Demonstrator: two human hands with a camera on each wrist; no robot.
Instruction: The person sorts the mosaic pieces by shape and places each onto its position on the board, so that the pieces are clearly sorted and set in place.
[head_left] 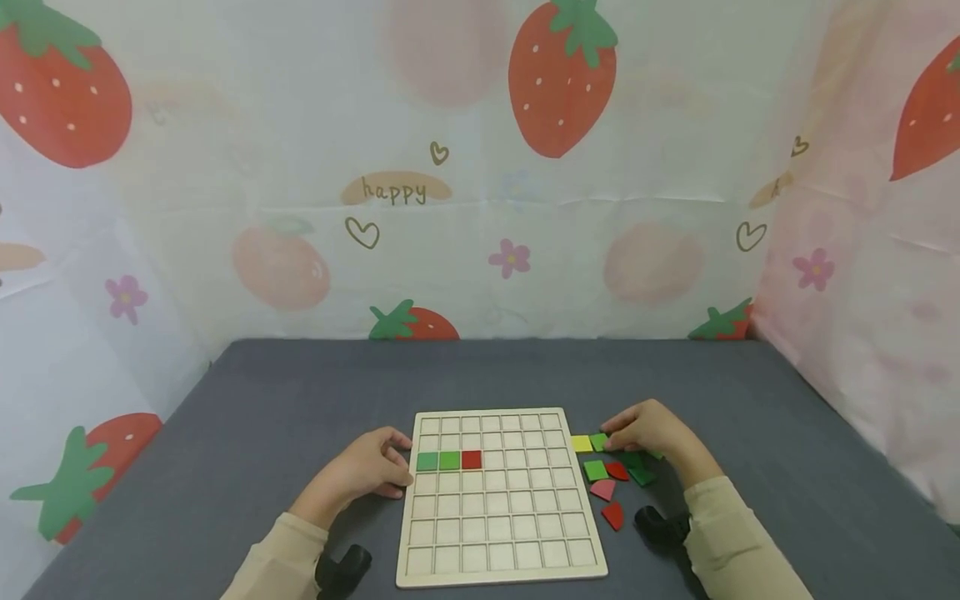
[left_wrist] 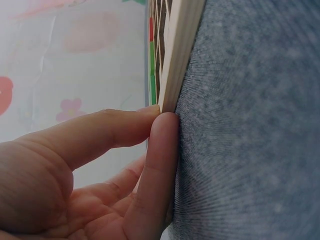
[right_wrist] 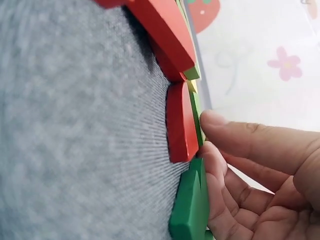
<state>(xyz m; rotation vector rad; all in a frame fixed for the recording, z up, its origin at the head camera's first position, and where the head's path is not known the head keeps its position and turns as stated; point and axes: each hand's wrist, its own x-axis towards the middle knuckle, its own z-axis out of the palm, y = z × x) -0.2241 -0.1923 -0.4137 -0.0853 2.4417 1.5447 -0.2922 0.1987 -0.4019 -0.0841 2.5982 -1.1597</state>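
Note:
A pale wooden grid board (head_left: 500,581) lies on the cloth, with a teal-green square tile (head_left: 427,461), a light green square tile (head_left: 449,460) and a red square tile (head_left: 471,459) side by side in one row. At its left edge is my left hand (head_left: 367,462), thumb and finger touching the rim (left_wrist: 175,75). Beyond the right edge my right hand (head_left: 648,429) pinches a green tile (head_left: 597,442) between thumb and finger, beside a yellow tile (head_left: 581,443). Loose near that hand lie a red piece (right_wrist: 182,122) and a dark green piece (right_wrist: 189,205).
Right of the board lie another light green square (head_left: 595,471), a pink piece (head_left: 603,489) and a red wedge-shaped piece (head_left: 612,516). Dark grey cloth (head_left: 315,375) covers the table. A strawberry-print curtain (head_left: 480,167) hangs behind it and along both sides.

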